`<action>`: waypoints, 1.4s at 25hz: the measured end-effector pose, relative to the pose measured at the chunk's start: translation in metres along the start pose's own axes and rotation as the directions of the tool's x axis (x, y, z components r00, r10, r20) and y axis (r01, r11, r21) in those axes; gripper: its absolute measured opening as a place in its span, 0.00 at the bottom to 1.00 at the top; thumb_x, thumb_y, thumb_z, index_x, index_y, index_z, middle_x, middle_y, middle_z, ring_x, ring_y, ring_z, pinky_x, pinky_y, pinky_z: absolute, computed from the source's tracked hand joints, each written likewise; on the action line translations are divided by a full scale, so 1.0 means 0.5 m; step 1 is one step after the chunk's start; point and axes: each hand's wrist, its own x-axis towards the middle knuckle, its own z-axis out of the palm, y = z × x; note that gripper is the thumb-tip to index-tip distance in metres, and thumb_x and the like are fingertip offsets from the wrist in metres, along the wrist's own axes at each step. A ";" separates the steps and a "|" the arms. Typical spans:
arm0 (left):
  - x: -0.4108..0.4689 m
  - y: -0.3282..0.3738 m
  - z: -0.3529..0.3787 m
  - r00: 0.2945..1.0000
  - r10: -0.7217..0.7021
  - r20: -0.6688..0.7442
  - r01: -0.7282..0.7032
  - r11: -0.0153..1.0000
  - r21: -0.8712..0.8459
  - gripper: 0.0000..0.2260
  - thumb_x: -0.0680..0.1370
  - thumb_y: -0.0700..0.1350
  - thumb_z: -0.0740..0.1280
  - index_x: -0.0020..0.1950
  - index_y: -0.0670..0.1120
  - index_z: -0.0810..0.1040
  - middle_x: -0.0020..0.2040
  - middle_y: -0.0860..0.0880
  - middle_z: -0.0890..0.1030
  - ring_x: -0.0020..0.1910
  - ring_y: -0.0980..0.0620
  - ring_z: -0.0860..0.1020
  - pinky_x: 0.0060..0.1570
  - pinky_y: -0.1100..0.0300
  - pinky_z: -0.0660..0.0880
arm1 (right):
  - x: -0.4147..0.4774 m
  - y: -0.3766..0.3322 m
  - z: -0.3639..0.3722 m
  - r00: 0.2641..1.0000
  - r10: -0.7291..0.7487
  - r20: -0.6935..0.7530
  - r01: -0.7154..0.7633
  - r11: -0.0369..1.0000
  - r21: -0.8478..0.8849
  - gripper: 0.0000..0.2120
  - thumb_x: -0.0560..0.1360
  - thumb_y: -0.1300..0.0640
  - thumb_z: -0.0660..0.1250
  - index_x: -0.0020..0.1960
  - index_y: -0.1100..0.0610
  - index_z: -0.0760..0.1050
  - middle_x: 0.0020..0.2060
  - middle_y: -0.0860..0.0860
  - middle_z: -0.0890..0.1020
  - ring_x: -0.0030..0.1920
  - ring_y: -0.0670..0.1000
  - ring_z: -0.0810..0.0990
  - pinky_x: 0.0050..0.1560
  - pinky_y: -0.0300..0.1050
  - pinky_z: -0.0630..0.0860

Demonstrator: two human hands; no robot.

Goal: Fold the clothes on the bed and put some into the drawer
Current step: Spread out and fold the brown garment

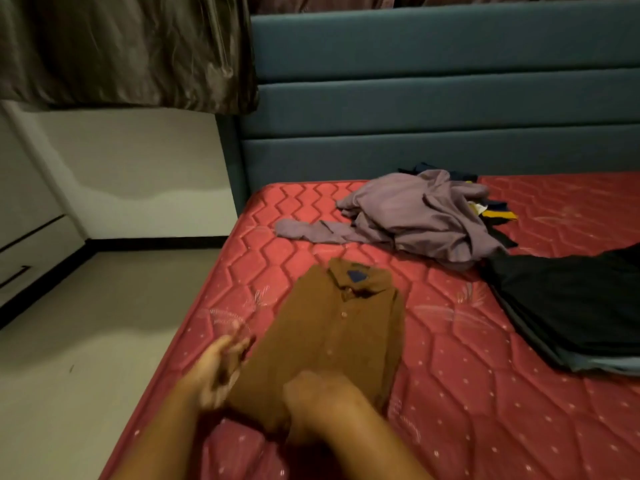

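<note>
A brown button-front shirt lies face up on the red quilted mattress, near its left edge; its sides are folded in so that it makes a narrow strip, with the collar at the far end and the hem towards the person.

The left hand is at the shirt's left edge, about halfway down; its fingers look stretched out and fairly straight along the cloth, holding nothing that shows, though the hand is blurred. The right hand rests on the near end of the shirt with its back to the camera; its fingers are hidden under the hand and blurred, so I cannot tell whether it grips the cloth or only presses on it.

Farther up the mattress, apart from the shirt, a crumpled mauve garment lies in a heap with one sleeve trailing left; dark blue and yellow cloth shows from under its right side. A black garment is spread flat to the right, just beside the heap.

Behind the mattress stands a teal padded headboard; a shiny grey-brown curtain hangs at the upper left; a white drawer unit stands at the far left across the pale floor, its drawers closed.
</note>
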 end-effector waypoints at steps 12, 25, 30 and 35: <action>0.011 -0.042 -0.061 0.989 0.029 0.145 -0.089 0.902 0.422 0.36 0.68 0.37 0.72 0.71 0.52 0.60 0.69 0.44 0.71 0.60 0.52 0.75 0.55 0.68 0.72 | 0.111 0.100 0.198 0.922 0.307 -0.236 -0.231 0.925 0.304 0.41 0.66 0.26 0.31 0.77 0.38 0.42 0.78 0.44 0.45 0.78 0.52 0.39 0.74 0.58 0.37; 0.071 -0.052 0.182 0.955 0.290 0.061 -0.071 0.027 0.997 0.27 0.80 0.64 0.49 0.78 0.60 0.47 0.80 0.52 0.47 0.78 0.44 0.42 0.72 0.38 0.44 | 0.128 0.260 0.221 0.646 0.723 -0.246 -0.569 0.671 0.475 0.28 0.81 0.39 0.46 0.78 0.45 0.49 0.78 0.42 0.49 0.78 0.51 0.46 0.75 0.59 0.43; 0.146 -0.053 0.174 0.951 0.295 0.090 -0.110 0.051 0.993 0.33 0.73 0.74 0.47 0.75 0.67 0.42 0.79 0.54 0.43 0.77 0.40 0.38 0.69 0.31 0.39 | 0.154 0.309 0.209 0.437 0.848 -0.300 -0.592 0.522 0.614 0.25 0.80 0.41 0.53 0.75 0.45 0.59 0.75 0.44 0.61 0.73 0.52 0.60 0.67 0.55 0.56; 0.204 -0.036 0.157 0.960 0.280 0.011 -0.083 0.247 0.966 0.35 0.74 0.73 0.47 0.77 0.63 0.39 0.79 0.58 0.43 0.77 0.48 0.37 0.70 0.34 0.37 | 0.179 0.348 0.191 0.329 0.899 -0.288 -0.572 0.432 0.697 0.19 0.77 0.41 0.59 0.66 0.42 0.72 0.65 0.48 0.72 0.66 0.55 0.67 0.62 0.53 0.60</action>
